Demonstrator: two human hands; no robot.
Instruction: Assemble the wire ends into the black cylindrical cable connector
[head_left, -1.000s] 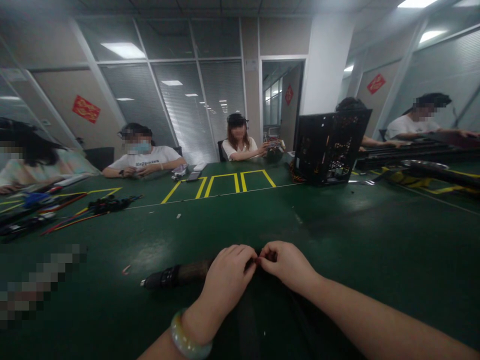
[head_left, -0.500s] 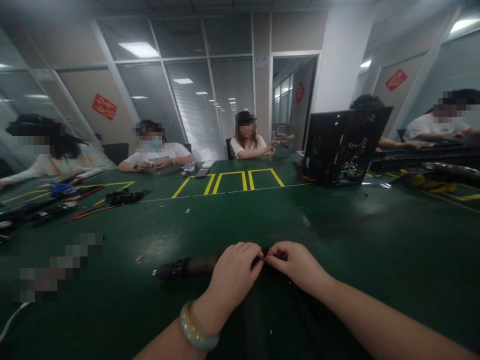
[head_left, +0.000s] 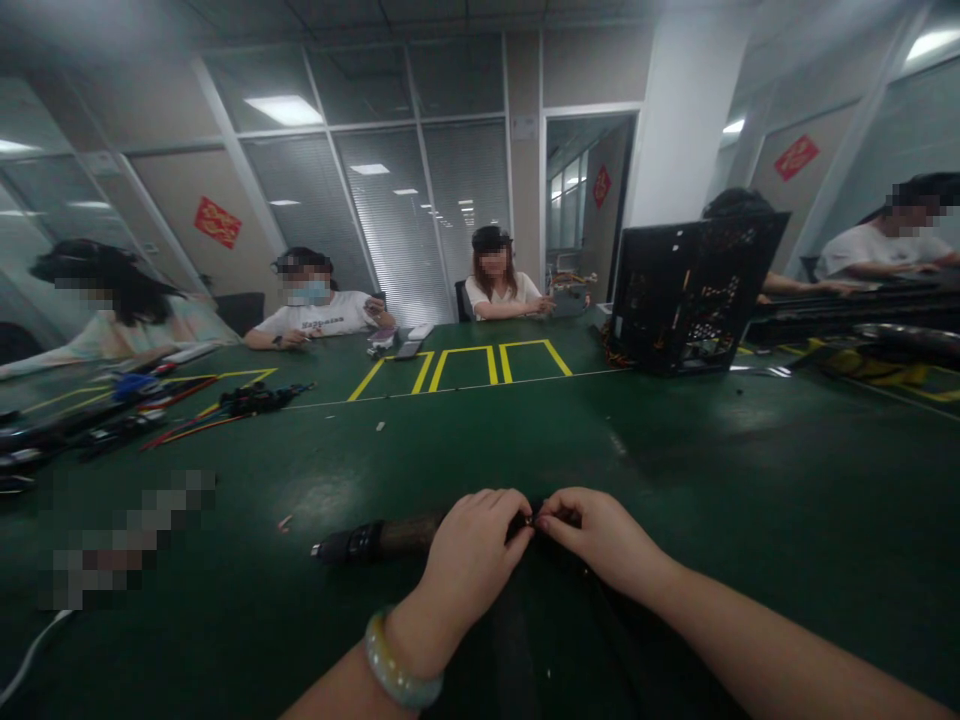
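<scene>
A long dark round tool that looks like an electric screwdriver (head_left: 405,537) lies on the green table, its metal tip pointing left. My left hand (head_left: 476,560) is closed over its right part, thumb and fingers bent together. Close beside it, my right hand (head_left: 589,525) is closed in a pinch, the fingertips of both hands almost meeting. A tiny shiny spot shows between the fingertips, too small to name. Both hands hide the tool's rear end. A dark cord-like shape runs toward me below my right hand. A pale bangle (head_left: 401,665) circles my left wrist.
A black computer case (head_left: 686,295) stands at the right. Cables and dark parts (head_left: 247,400) lie at the left, near a blurred-out object (head_left: 127,545) with a white cord. Several people sit around the table (head_left: 420,450), which has yellow tape outlines (head_left: 465,350).
The view has shifted slightly. My hands stay together in nearly the same pose. Across the table, the person with the mask has raised one hand.
</scene>
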